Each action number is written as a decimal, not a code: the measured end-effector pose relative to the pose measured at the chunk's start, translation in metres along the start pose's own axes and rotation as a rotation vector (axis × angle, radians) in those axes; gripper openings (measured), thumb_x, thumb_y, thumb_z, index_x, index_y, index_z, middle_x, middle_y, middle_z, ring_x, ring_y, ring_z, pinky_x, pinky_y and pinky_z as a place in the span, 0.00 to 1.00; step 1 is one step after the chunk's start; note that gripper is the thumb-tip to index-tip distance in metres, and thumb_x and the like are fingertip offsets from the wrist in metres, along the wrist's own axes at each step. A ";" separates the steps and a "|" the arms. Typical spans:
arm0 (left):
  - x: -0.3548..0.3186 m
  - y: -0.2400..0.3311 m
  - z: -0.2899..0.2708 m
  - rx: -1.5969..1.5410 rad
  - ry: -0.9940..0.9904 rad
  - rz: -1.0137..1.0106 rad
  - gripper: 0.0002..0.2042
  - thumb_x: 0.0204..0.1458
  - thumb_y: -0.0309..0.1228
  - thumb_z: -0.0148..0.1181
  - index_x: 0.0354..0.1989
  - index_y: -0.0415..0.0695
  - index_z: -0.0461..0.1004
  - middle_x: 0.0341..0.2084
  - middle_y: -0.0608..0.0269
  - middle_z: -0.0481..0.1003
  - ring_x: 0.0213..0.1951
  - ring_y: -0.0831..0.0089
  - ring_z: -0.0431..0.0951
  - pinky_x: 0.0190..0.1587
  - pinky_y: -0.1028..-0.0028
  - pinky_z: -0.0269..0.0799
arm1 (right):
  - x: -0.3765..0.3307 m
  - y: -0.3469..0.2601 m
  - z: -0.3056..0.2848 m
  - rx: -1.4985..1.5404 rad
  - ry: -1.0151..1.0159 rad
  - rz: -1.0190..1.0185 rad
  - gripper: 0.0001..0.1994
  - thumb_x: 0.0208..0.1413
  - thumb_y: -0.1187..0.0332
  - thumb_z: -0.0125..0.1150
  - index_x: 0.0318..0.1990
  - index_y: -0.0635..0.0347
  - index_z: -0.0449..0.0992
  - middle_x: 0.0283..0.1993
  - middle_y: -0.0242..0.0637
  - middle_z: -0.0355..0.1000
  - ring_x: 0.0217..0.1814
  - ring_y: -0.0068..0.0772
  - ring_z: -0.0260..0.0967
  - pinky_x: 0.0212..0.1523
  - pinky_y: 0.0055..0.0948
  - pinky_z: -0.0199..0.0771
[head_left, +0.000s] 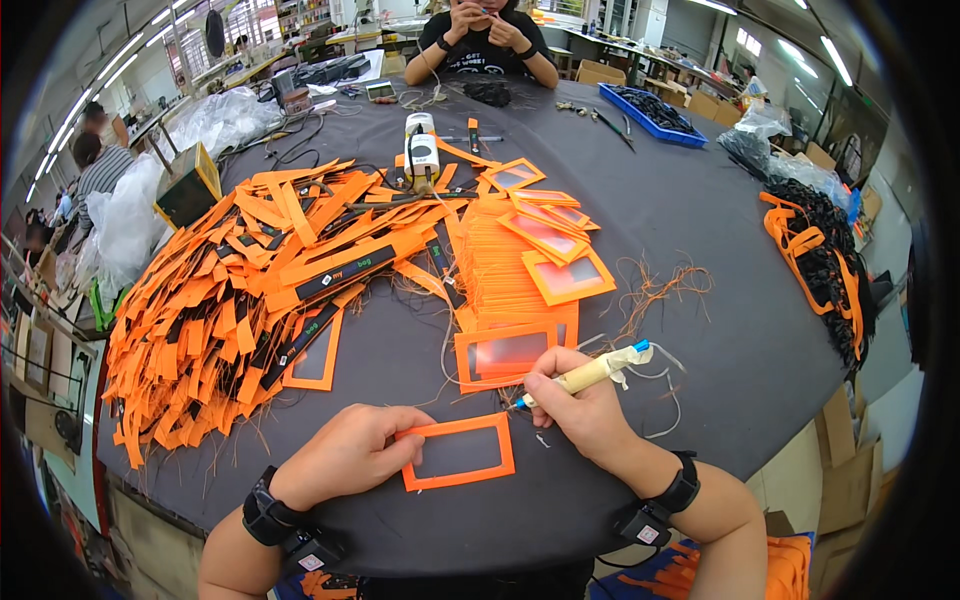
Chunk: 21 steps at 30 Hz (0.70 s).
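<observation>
My left hand [355,450] pinches the left side of an orange-edged rectangular pouch piece with a clear window [462,452], close to the table's near edge. In my right hand [590,415] is a pen-shaped tool wrapped in cream tape [592,373], gripped like a pen, with a thin clear cord behind it. Its blue-collared tip sits by the piece's upper right corner; whether they touch I cannot tell. Just beyond lies another orange window piece [505,357], in front of a stack of similar orange pieces [495,265].
A large heap of orange and black fabric strips [230,300] covers the table's left. Loose orange threads [670,290] lie right of the stack. A white power box [421,150], a blue tray of black parts [652,112] and black-and-orange straps [815,260] stand farther out. Someone sits opposite [485,45].
</observation>
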<state>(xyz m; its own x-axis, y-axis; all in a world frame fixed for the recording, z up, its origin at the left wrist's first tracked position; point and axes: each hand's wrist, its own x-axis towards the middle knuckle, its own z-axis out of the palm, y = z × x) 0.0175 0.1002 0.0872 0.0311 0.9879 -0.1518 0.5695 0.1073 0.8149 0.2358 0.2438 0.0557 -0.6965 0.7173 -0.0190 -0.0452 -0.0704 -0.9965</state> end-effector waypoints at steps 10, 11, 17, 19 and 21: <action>0.000 0.000 0.000 -0.006 -0.002 -0.003 0.13 0.52 0.26 0.51 0.44 0.36 0.75 0.23 0.54 0.78 0.27 0.61 0.79 0.32 0.70 0.72 | 0.000 0.000 0.000 -0.040 -0.012 -0.001 0.07 0.60 0.68 0.57 0.31 0.57 0.68 0.22 0.24 0.65 0.22 0.11 0.62 0.23 0.15 0.63; 0.000 0.000 0.000 0.000 -0.001 -0.002 0.13 0.52 0.26 0.51 0.44 0.36 0.75 0.23 0.54 0.78 0.27 0.61 0.79 0.32 0.70 0.72 | 0.001 0.000 0.000 -0.041 -0.010 -0.003 0.07 0.60 0.68 0.57 0.31 0.57 0.68 0.22 0.24 0.66 0.22 0.11 0.62 0.23 0.15 0.63; 0.000 0.000 0.000 0.003 0.001 -0.001 0.12 0.52 0.26 0.51 0.44 0.37 0.75 0.23 0.55 0.78 0.27 0.62 0.79 0.32 0.70 0.72 | 0.000 0.001 -0.003 0.022 -0.006 -0.008 0.07 0.59 0.69 0.56 0.31 0.58 0.68 0.22 0.23 0.66 0.22 0.10 0.62 0.22 0.15 0.63; 0.000 0.001 0.000 0.004 -0.002 -0.009 0.12 0.52 0.26 0.51 0.43 0.37 0.76 0.23 0.55 0.78 0.27 0.62 0.79 0.32 0.70 0.72 | 0.000 0.003 -0.003 0.026 -0.022 -0.008 0.07 0.59 0.69 0.56 0.30 0.58 0.68 0.22 0.23 0.66 0.21 0.10 0.62 0.22 0.15 0.63; 0.001 0.000 0.000 -0.001 -0.002 -0.007 0.12 0.52 0.26 0.51 0.43 0.37 0.76 0.23 0.55 0.78 0.27 0.62 0.79 0.32 0.70 0.72 | 0.000 0.001 -0.002 0.011 -0.023 0.001 0.07 0.59 0.69 0.56 0.30 0.58 0.68 0.22 0.23 0.66 0.21 0.10 0.62 0.22 0.15 0.63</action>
<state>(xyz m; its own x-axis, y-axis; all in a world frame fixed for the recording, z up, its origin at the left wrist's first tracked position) 0.0176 0.1007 0.0869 0.0282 0.9869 -0.1586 0.5690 0.1146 0.8143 0.2372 0.2452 0.0549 -0.7126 0.7013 -0.0182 -0.0525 -0.0792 -0.9955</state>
